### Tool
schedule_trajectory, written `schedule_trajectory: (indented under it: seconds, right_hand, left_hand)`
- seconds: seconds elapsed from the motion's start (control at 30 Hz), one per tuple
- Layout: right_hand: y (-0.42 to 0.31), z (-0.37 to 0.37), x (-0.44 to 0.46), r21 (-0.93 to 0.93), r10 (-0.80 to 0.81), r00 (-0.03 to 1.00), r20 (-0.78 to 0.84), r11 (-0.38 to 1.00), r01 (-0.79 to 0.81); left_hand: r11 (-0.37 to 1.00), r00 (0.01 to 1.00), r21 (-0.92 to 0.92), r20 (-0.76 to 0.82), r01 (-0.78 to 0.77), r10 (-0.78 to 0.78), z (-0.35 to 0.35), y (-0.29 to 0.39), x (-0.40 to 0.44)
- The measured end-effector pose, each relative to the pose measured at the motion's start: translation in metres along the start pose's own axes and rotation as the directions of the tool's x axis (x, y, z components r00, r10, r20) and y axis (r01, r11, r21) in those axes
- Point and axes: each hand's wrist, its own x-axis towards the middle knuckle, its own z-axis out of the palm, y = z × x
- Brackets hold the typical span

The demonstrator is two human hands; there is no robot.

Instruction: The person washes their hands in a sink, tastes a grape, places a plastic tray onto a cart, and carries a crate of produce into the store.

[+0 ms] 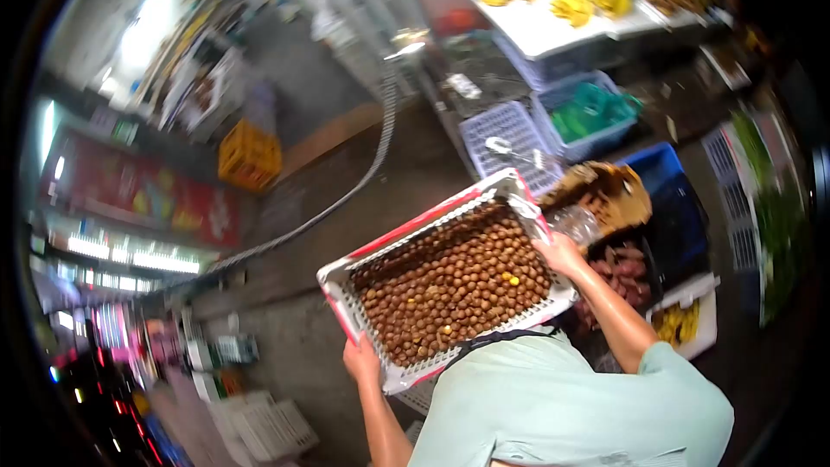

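Note:
I hold a white plastic crate [393, 374] with red-and-white edging, tilted across the view in front of my body. Small round brown fruits or nuts [450, 281] fill it, with a few yellow bits among them; their exact kind cannot be told. My left hand [363, 359] is closed on the crate's lower left side. At the opposite end, my right hand [560, 253] grips the right side near the corner. The undersides of both grips are hidden.
Beyond my right hand are a torn cardboard box [627, 186], a crate of reddish tubers [624, 272] and a blue bin [661, 175]. Bananas [571, 4] lie on a white-topped stand [527, 30]. A grey hose [380, 151] hangs left of a metal post; a yellow crate [250, 156] stands farther off.

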Motion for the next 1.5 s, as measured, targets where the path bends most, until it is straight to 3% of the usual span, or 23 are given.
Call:
schedule_trajectory:
  seconds: [0.1,0.27,0.43,0.6,0.7,0.73,0.83,0.9,0.97,1.07,1.1,1.17,1.23,1.33,1.37,1.4,1.43,1.47,1.5]
  right_hand:
    - [0.000,0.008,0.023,0.021,0.009,1.000,0.026,1.000,-0.010]
    - [-0.055,-0.014,0.043,-0.022,0.027,0.993,0.117,0.999,-0.024]
    - [-0.083,-0.022,0.058,0.027,-0.006,0.994,0.113,1.000,0.003]
    - [-0.131,-0.046,0.021,-0.023,0.116,0.992,0.046,0.993,-0.115]
    - [-0.160,-0.031,-0.007,-0.040,0.109,0.994,-0.011,0.993,-0.109]
    - [-0.170,0.008,-0.022,-0.039,0.108,0.994,-0.012,0.993,-0.109]
    - [-0.181,0.036,-0.026,-0.042,0.149,0.989,-0.002,0.988,-0.149]
    - [-0.193,0.055,-0.018,-0.009,0.125,0.992,0.023,0.992,-0.125]
    - [-0.179,0.080,0.002,-0.096,0.035,0.999,0.000,0.995,-0.035]
    - [-0.197,0.092,0.021,-0.138,0.059,0.994,0.096,0.989,-0.046]
    - [-0.208,0.096,0.027,-0.173,0.081,0.989,0.120,0.983,-0.059]
    - [-0.231,0.105,0.033,-0.055,0.112,0.988,0.105,0.993,-0.106]
    - [-0.263,0.110,0.029,-0.172,0.080,0.992,0.095,0.983,-0.063]
    - [-0.283,0.124,0.031,-0.052,0.070,0.997,0.033,0.996,-0.068]
    - [-0.267,0.123,0.044,-0.182,0.065,0.997,0.045,0.982,-0.056]
    - [-0.280,0.124,0.043,-0.315,-0.047,0.999,0.010,0.948,0.048]
    - [-0.288,0.120,0.038,-0.347,0.008,0.999,0.031,0.938,0.003]
    - [-0.278,0.125,0.041,-0.273,-0.003,1.000,-0.002,0.962,0.003]
    - [-0.315,0.130,0.024,-0.155,0.042,0.999,0.033,0.987,-0.036]
  left_hand:
    - [0.994,0.999,0.103,-0.008,0.043,-0.042,-0.018,0.021,0.004]
    - [0.992,0.994,0.107,-0.093,0.067,-0.057,-0.044,0.057,0.010]
    - [0.988,0.995,0.116,-0.021,0.104,-0.102,-0.057,0.080,0.039]
    - [0.985,0.997,0.172,0.065,0.021,-0.033,-0.087,0.101,0.071]
    - [0.996,0.992,0.092,0.125,-0.016,0.004,-0.113,0.082,0.103]
    - [0.991,0.994,0.133,0.107,-0.017,0.003,-0.136,0.051,0.117]
    - [0.989,0.995,0.150,0.103,-0.018,0.002,-0.139,0.017,0.130]
    - [0.993,0.994,0.122,0.110,0.000,-0.013,-0.142,-0.001,0.139]
    - [0.993,0.992,0.116,0.118,0.028,-0.042,-0.143,-0.021,0.150]
    - [0.989,0.993,0.127,0.084,0.072,-0.083,-0.138,-0.044,0.160]
    - [0.991,0.994,0.114,0.069,0.074,-0.083,-0.145,-0.045,0.167]
    - [0.989,0.990,0.097,0.079,0.108,-0.116,-0.157,-0.046,0.175]
    - [0.986,0.985,0.072,0.075,0.153,-0.158,-0.176,-0.041,0.182]
    - [0.984,0.987,0.077,0.006,0.162,-0.163,-0.200,-0.047,0.202]
    - [0.984,0.986,0.055,-0.016,0.167,-0.167,-0.214,-0.037,0.206]
    - [0.984,0.985,0.040,-0.022,0.175,-0.174,-0.226,-0.025,0.211]
    - [0.985,0.986,-0.062,-0.043,0.159,-0.162,-0.217,-0.043,0.217]
    - [0.983,0.983,-0.029,-0.024,0.182,-0.183,-0.230,-0.035,0.220]
    - [0.979,0.979,-0.001,-0.022,0.204,-0.204,-0.242,-0.031,0.226]
